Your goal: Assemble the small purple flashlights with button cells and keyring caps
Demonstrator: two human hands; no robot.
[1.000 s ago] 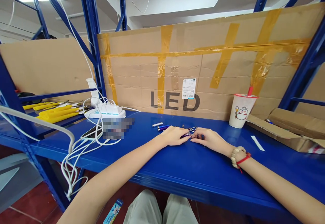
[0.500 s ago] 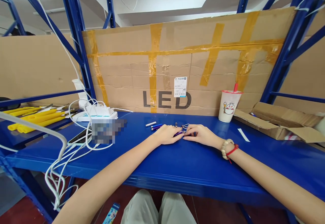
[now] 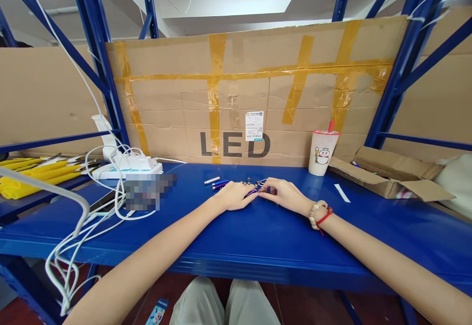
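Together, left hand and right hand pinch a small purple flashlight; loose parts nearby could roll off the blue shelf.

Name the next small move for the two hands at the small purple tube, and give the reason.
Probably lift the small purple metal tube slightly off the blue metal shelf: left hand and right hand both pinch it low, hiding the fingertip work.
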